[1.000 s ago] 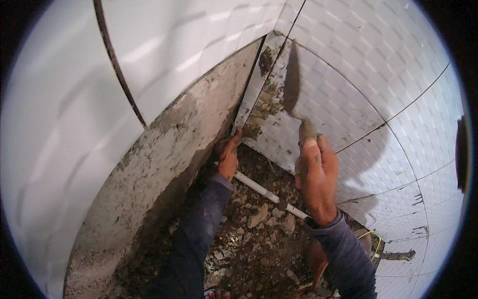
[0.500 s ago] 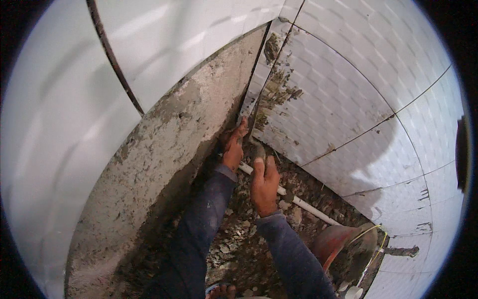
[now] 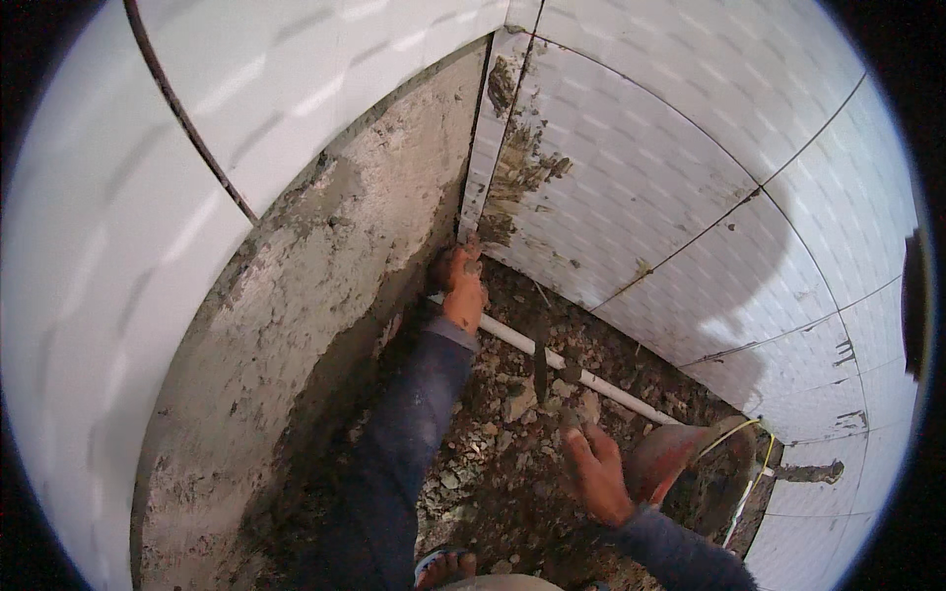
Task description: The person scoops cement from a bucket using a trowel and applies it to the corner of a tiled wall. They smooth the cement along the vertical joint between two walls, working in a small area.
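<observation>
My left hand (image 3: 463,284) is at the bottom of the corner, its fingers curled around the lower end of a narrow white tile strip (image 3: 480,163). The strip stands upright between the bare cement wall and the large patterned tile. My right hand (image 3: 596,471) is lower and to the right, over the rubble, closed on the handle of a mud-covered trowel. The trowel's dark blade (image 3: 540,366) shows nearly edge-on, pointing toward the corner. Wet mortar smears (image 3: 512,187) mark the strip and the neighbouring wall tile.
A white pipe (image 3: 616,394) crosses the rubble floor (image 3: 473,463). A mortar-stained reddish bucket (image 3: 680,458) with a yellow cord lies by the right wall. Rough cement (image 3: 325,276) covers the lower left wall beneath white tiles (image 3: 296,98). My foot (image 3: 448,568) shows at the lower edge.
My right hand has drawn the trowel away from the corner, down and to the right. My left hand stays at the strip's lower end. The view has shifted slightly.
</observation>
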Available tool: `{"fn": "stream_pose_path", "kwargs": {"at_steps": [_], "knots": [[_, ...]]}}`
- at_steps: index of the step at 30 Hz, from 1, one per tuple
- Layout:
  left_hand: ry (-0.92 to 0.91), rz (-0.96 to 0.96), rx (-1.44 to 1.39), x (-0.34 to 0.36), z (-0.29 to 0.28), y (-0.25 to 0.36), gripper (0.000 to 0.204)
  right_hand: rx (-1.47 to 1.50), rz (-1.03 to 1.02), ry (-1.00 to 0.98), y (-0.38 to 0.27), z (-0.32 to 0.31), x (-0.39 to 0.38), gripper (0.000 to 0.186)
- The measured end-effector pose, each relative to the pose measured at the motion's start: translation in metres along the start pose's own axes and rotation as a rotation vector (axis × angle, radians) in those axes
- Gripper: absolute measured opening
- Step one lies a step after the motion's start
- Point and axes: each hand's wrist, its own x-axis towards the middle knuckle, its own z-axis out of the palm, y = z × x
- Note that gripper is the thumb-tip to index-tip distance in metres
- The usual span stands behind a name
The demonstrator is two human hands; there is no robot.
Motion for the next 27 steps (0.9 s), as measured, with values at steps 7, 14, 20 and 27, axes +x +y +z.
{"fn": "stream_pose_path", "kwargs": {"at_steps": [7, 14, 20, 27], "knots": [[0.194, -0.014, 0.03, 0.027, -0.033, -0.006, 0.025, -0.389, 0.0, -0.246, -0.05, -0.055, -0.069, 0.049], [0.082, -0.08, 0.213, -0.073, 0.027, -0.024, 0.045, -0.937, -0.027, -0.347, -0.047, -0.096, -0.105, 0.044], [0.153, -0.096, 0.692, -0.184, 0.051, 0.015, 0.031, -1.014, -0.25, -0.468, 0.003, -0.078, -0.101, 0.044], [0.16, 0.303, 1.052, -0.202, 0.032, 0.012, 0.03, -1.003, -0.503, -0.598, 0.105, -0.057, -0.082, 0.073]]}}
